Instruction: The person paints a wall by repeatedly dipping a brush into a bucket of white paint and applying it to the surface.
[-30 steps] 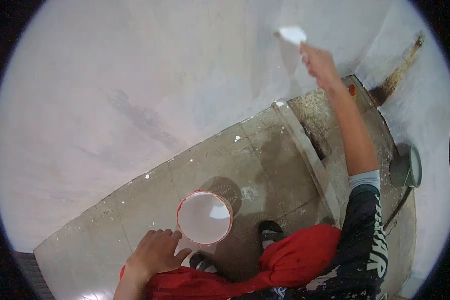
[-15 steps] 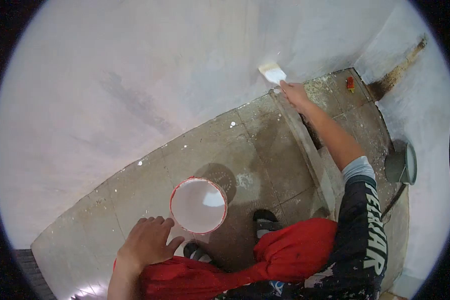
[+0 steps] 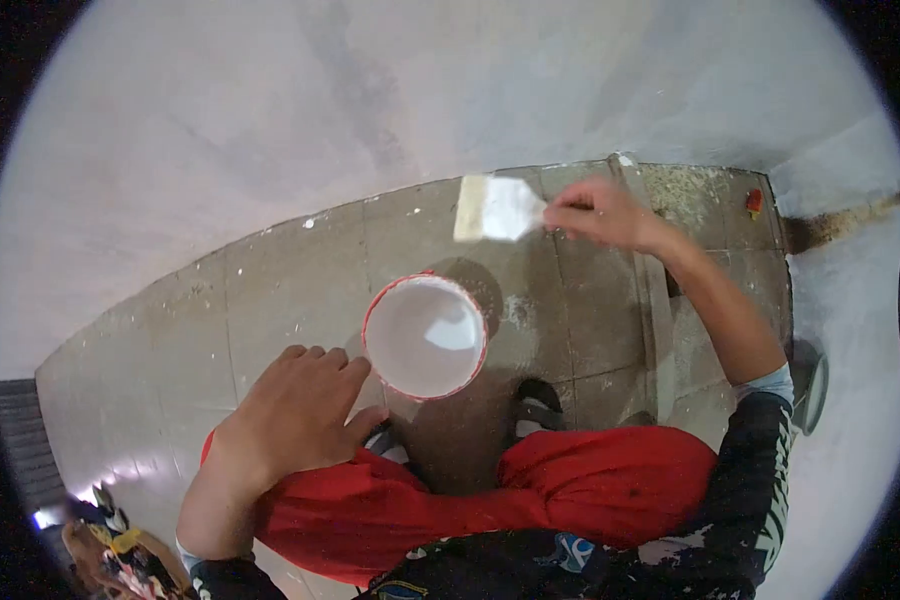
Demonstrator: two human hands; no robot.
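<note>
My right hand grips the thin handle of a wide paintbrush, white with pale cream bristles that point left. The brush hangs in the air above the tiled floor, off the wall. Below and left of it stands a round bucket with a red rim and white paint inside. My left hand is just left of the bucket, its thumb apart from the other fingers and nothing in it. Whether its fingertips touch the rim I cannot tell.
A pale, stained wall runs beyond the tiled floor. A low ledge crosses the floor at the right. Near the right corner lies a small red object. A grey bucket stands at the right wall, and mixed items lie at lower left.
My right hand has drawn the brush away from the wall, toward the paint bucket. The view has shifted, and my left hand sits a little higher beside the rim.
</note>
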